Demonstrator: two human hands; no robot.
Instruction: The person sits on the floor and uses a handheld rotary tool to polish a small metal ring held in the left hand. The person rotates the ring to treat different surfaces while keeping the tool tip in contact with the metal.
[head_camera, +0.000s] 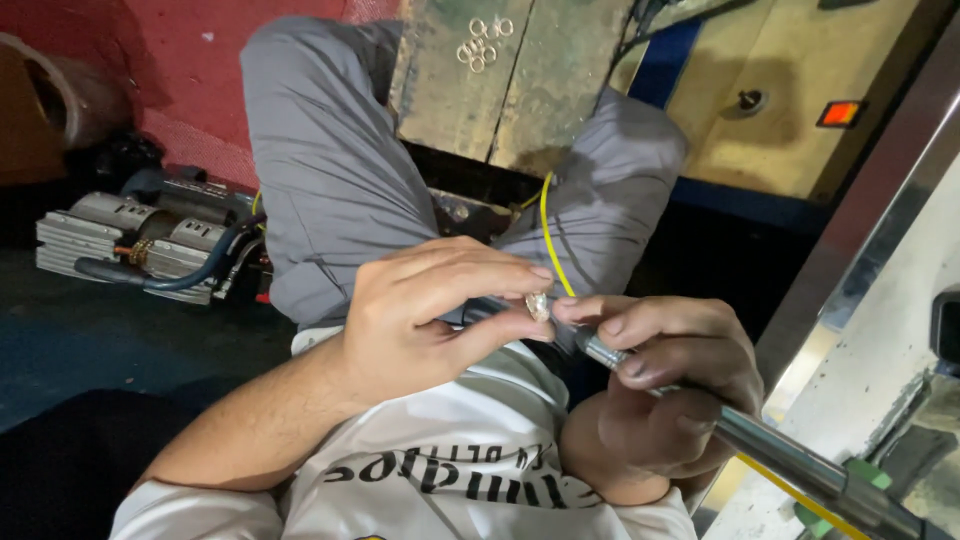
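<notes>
Left hand (420, 310) pinches a small metal ring (538, 303) between thumb and fingertips, right at the tip of a metal rod (700, 410). Right hand (660, 390) grips the rod, fingers curled around it, index finger beside the ring. Yellow wire (548, 235) runs up behind the ring over grey trousers (330, 170). More rings (483, 42) lie on a wooden board (540, 100) well apart. Compressor (150, 245) sits on the floor at left.
</notes>
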